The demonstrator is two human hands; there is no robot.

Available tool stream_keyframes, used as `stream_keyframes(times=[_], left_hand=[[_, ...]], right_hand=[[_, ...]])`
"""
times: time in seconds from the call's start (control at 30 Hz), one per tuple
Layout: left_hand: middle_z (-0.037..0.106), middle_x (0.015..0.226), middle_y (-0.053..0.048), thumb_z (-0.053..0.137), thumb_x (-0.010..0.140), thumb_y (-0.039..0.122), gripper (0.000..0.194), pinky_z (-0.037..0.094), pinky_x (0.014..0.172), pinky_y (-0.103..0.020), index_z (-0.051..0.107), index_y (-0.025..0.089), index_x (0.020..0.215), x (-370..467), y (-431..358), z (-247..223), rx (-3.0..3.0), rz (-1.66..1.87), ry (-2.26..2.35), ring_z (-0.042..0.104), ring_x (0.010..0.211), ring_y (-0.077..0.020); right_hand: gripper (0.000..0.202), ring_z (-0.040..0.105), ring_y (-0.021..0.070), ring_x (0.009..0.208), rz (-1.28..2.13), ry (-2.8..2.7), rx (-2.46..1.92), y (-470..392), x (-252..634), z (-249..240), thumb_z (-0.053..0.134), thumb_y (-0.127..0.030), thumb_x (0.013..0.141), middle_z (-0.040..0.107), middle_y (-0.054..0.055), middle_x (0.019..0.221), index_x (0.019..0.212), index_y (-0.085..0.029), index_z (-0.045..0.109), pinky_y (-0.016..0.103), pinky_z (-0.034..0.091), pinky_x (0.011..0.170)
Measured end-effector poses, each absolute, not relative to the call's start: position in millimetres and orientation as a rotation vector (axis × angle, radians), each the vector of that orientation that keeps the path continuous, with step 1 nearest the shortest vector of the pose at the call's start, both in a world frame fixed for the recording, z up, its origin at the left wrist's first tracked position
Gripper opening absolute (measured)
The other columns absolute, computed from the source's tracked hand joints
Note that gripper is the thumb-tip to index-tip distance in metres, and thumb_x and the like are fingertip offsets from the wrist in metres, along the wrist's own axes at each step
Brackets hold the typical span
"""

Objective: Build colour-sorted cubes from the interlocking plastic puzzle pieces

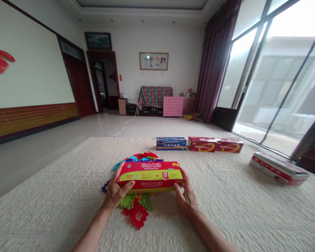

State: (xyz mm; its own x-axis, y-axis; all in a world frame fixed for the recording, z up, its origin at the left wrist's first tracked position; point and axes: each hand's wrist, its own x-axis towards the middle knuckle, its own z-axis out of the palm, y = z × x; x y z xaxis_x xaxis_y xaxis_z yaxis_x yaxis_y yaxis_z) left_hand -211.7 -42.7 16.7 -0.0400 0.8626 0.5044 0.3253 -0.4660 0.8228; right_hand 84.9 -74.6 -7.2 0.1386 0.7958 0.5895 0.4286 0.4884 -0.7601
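Note:
Between my two hands is a red and yellow-green battery box [149, 175], printed "SUPER HEAVY DUTY" on top. My left hand [118, 187] grips its left end, thumb along the front face. At the right end my right hand [186, 194] has its thumb on the front corner and its fingers behind the side. Colourful plastic interlocking pieces lie under and around the box, partly hidden by it. A red square piece [139, 215] and a green piece [127, 201] show in front; blue pieces [123, 161] and red ones [147, 155] show behind.
A blue battery box [171, 144] and two red boxes [201, 144] [229, 145] stand along the far edge of the cream quilted cover [68, 196]. A white and red box [279, 168] lies at the right. Beyond are a tiled floor, a white cable [124, 125] and a draped cabinet [154, 96].

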Motion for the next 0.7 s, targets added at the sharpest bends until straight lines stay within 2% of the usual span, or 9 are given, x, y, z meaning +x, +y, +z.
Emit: stream_keyframes(times=[0.27,0.7], left_hand=[[0.056,0.131,-0.010,0.067,0.073,0.047,0.083,0.044,0.101,-0.041,0.031,0.021,0.144,-213.0,-40.4,16.1,1.800,1.530,1.230,0.053,0.120,-0.0270],[0.055,0.131,-0.011,0.068,0.072,0.050,0.084,0.044,0.102,-0.041,0.034,0.020,0.142,-212.4,-39.9,20.4,1.797,1.518,1.266,0.048,0.126,-0.0284]], right_hand=[[0.062,0.051,0.0269,0.121,0.418,-1.479,-1.101,-71.8,86.2,-12.7,0.048,-0.040,0.090,0.044,0.011,0.141,0.146,-0.027,0.023,0.043,0.050,0.094],[0.058,0.050,0.0266,0.123,0.431,-1.485,-1.104,-75.8,86.2,-9.2,0.047,-0.040,0.091,0.043,0.011,0.141,0.143,-0.025,0.027,0.041,0.051,0.092]])
